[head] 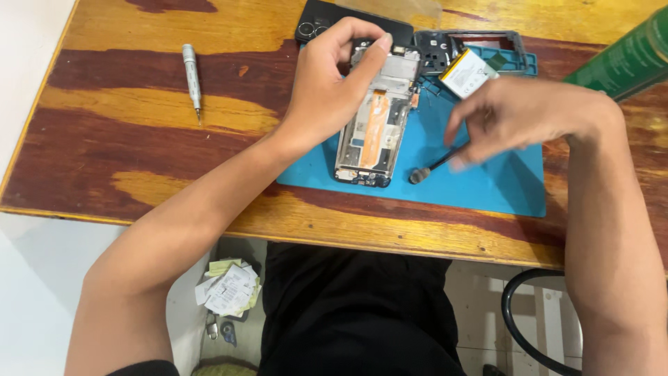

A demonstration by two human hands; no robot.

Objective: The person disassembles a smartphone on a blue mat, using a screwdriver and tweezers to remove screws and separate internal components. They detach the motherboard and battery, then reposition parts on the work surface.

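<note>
Wooden desk [139,150] fills the upper half of the frame, its near edge running across the middle, left edge at far left; bare wood at left is open apart from one silver screwdriver [191,78] lying well apart from both hands. One blue work mat [501,184] sits centre-right, its lower right part bare. One opened phone frame [376,125] stands on the mat's left portion, lengthwise toward the top of the frame. Left hand [327,87] comes in from lower left and pinches the frame's upper end, thumb on one side, forefinger curled over the top. Right hand [518,115] is blurred, just right of the frame, fingers bunched around a thin dark tool [433,167] whose round tip touches the mat near the frame's lower end. One battery [467,72], white and yellow, lies above the right hand. One black back cover [323,17] with camera rings sits at upper centre, one grey inner housing [445,49] beside it. One green can [626,59] juts in at upper right. Crumpled papers [228,285] lie on the floor below the desk.
</note>
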